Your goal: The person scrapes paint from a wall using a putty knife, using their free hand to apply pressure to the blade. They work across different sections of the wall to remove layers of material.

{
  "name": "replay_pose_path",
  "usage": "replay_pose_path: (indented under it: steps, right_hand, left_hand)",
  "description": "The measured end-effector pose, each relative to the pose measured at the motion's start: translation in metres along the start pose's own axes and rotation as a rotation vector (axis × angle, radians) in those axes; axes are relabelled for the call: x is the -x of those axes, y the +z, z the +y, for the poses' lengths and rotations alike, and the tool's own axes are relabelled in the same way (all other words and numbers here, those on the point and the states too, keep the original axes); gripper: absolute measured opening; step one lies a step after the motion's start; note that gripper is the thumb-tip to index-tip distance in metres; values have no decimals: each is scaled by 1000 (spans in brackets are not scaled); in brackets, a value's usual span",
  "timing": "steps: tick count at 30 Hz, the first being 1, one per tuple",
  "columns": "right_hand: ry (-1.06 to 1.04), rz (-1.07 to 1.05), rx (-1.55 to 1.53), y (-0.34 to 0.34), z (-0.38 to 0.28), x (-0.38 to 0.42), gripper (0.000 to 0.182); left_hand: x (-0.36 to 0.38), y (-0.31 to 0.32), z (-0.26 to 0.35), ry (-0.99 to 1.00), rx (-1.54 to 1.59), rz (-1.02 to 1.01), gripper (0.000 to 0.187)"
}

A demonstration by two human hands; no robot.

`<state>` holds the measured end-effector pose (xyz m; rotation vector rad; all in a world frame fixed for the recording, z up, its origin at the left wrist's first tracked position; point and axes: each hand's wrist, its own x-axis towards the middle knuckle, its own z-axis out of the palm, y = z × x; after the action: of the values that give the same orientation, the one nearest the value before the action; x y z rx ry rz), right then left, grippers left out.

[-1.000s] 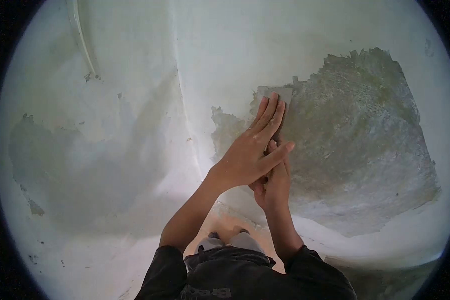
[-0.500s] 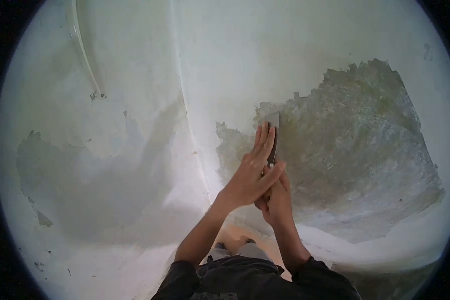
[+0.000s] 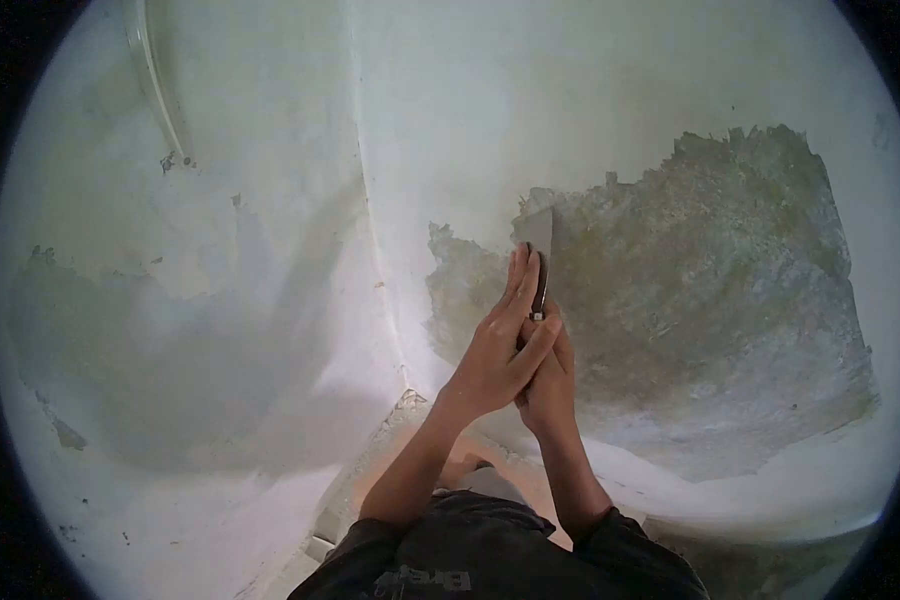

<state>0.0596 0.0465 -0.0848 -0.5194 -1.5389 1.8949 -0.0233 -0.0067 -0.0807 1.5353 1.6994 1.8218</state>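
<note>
A putty knife (image 3: 540,226) with a flat metal blade and a dark handle points up the wall, its tip at the upper edge of a bare grey patch (image 3: 700,300). My right hand (image 3: 550,385) is closed around the lower handle, partly hidden by my other hand. My left hand (image 3: 497,345) presses on the knife from the left, its fingers straight and together along the handle up to the blade. Its thumb crosses over my right hand. Pale coating (image 3: 470,130) surrounds the ragged patch.
A vertical wall corner (image 3: 375,230) runs down left of my hands. On the left wall are a hanging pale strip or cable (image 3: 155,85) and a greyish worn area (image 3: 170,370). Below, orange-toned floor (image 3: 380,465) shows beside my legs.
The view has shifted slightly, showing more floor at the corner. Both hands and the putty knife sit a little higher and further left in view, with the same grip.
</note>
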Motion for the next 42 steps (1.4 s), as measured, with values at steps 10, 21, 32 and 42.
replay_pose_path:
  steps: [10,21,32,42]
  right_hand:
    - [38,-12,-32,12,-17,2,51]
    - [18,100,192,7,-16,15,45]
    - [83,63,-104,5,-21,2,48]
    - [25,47,-75,13,-29,-6,46]
  left_hand:
    - [-7,-7,0,54,-144,-48,75]
    - [-8,-25,14,37,-189,-211,84]
    - [-18,-26,6,80,-344,-143,85]
    - [-23,-27,6,98,-391,-170,86]
